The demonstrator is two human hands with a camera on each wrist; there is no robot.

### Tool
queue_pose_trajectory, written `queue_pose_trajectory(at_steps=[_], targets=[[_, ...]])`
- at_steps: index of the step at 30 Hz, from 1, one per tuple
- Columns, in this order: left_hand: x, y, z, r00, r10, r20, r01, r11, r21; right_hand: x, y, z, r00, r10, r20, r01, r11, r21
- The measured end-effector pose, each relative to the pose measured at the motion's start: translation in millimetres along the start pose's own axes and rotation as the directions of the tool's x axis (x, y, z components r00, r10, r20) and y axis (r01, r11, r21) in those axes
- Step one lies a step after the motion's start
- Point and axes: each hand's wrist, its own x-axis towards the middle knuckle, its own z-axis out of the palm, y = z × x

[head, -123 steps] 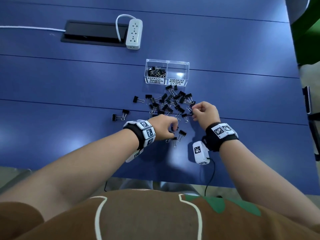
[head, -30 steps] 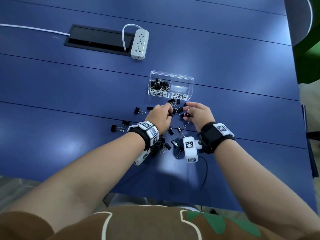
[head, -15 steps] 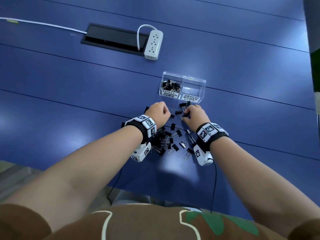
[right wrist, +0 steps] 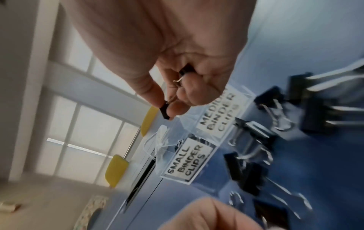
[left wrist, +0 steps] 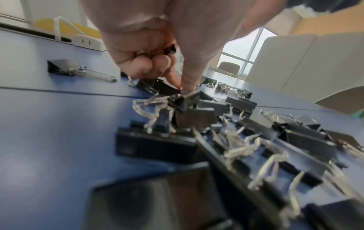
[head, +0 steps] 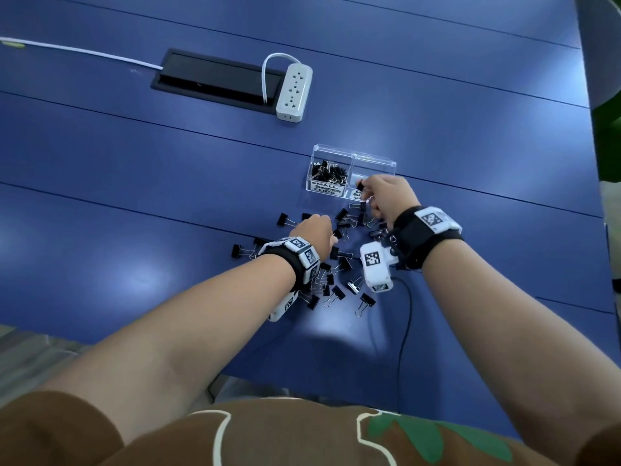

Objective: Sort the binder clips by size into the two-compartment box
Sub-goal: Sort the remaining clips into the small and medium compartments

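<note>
Right hand [head: 386,196] pinches a small clip [right wrist: 165,111] above the box [head: 373,160]; left hand [head: 314,232] pinches another clip [left wrist: 187,99] in the pile. Light, stiff, springy: best gripped by the black body.

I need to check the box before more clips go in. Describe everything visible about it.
The box is clear plastic, open-topped, with two side-by-side compartments and white labels in front: SMALL BINDER CLIPS and MEDIUM BINDER CLIPS. It sits upright on the blue table, behind the loose clips. The small side holds a pile of black clips; the medium side looks empty. The right hand hovers at its front, pinching a clip.
</note>
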Motion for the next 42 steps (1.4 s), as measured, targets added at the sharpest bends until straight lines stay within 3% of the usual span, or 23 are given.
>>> queue_pose_trajectory(at_steps=[3, 7, 9, 11, 13, 17, 21, 23, 28, 31, 33, 35, 37, 39, 42], targets=[[0.8, -1.3, 1.2, 1.0, 0.011, 0.026, -0.011, 1.0, 0.005, 17.1, -18.4, 10.9, 0.992, -0.123, 0.024, 0.125, 0.971, -0.205], [-1.5, -4.3, -0.1, 0.996, 0.056, 0.064, -0.055, 0.998, -0.013, 29.2, -37.5, 27.0, 0.969, -0.228, 0.091, 0.243, 0.828, -0.506], [-3.5, -6.9, -3.4, 0.993, 0.08, 0.083, -0.078, 0.997, -0.029, 29.0, -42.0, 33.5, 0.962, -0.244, 0.126, 0.271, 0.777, -0.568], [-5.2, -9.5, -11.0, 0.994, 0.097, 0.054, -0.093, 0.993, -0.071, 27.0, -42.3, 35.1, 0.955, -0.261, 0.142, 0.295, 0.769, -0.567], [-5.6, -13.0, -23.6, 0.996, 0.08, -0.05, -0.086, 0.985, -0.148, 24.9, -39.3, 29.9, 0.951, -0.284, 0.124, 0.306, 0.796, -0.523], [1.0, -17.0, -57.6, 0.976, -0.005, -0.218, -0.066, 0.945, -0.319, 17.0, -17.9, 1.5, 0.946, -0.316, -0.074, 0.262, 0.878, -0.4], [24.4, -6.3, -88.6, 0.954, 0.009, -0.298, -0.101, 0.95, -0.296, -3.6, 25.6, -27.7, 0.958, -0.219, -0.186, 0.13, 0.907, -0.401], [38.2, 1.3, -97.8, 0.953, 0.035, -0.302, -0.11, 0.966, -0.235, -14.6, 51.0, -37.0, 0.965, -0.194, -0.175, 0.088, 0.872, -0.481], [62.7, 12.0, -99.0, 0.975, 0.085, -0.205, -0.096, 0.994, -0.044, -35.0, 87.1, -40.2, 0.984, -0.175, -0.015, 0.126, 0.76, -0.638], [66.6, 12.3, -93.6, 0.969, 0.139, -0.206, -0.137, 0.99, 0.025, -42.2, 93.7, -37.3, 0.979, -0.205, -0.006, 0.159, 0.777, -0.609], [63.6, 11.4, -88.5, 0.94, 0.202, -0.275, -0.184, 0.979, 0.091, -46.3, 95.3, -39.3, 0.979, -0.202, -0.034, 0.15, 0.82, -0.552], [55.1, 12.8, -80.2, 0.879, 0.284, -0.382, -0.26, 0.959, 0.115, -48.2, 94.7, -43.4, 0.973, -0.207, -0.1, 0.128, 0.85, -0.511], [44.0, 17.4, -68.2, 0.827, 0.384, -0.412, -0.382, 0.92, 0.09, -48.5, 91.3, -46.3, 0.966, -0.214, -0.142, 0.116, 0.858, -0.5], [33.1, 20.9, -53.2, 0.834, 0.454, -0.312, -0.473, 0.881, 0.018, -45.9, 86.9, -44.9, 0.966, -0.221, -0.131, 0.123, 0.846, -0.52], [26.5, 15.8, -29.3, 0.877, 0.446, -0.18, -0.447, 0.894, 0.036, -40.9, 78.3, -32.4, 0.96, -0.278, -0.045, 0.205, 0.799, -0.565]])
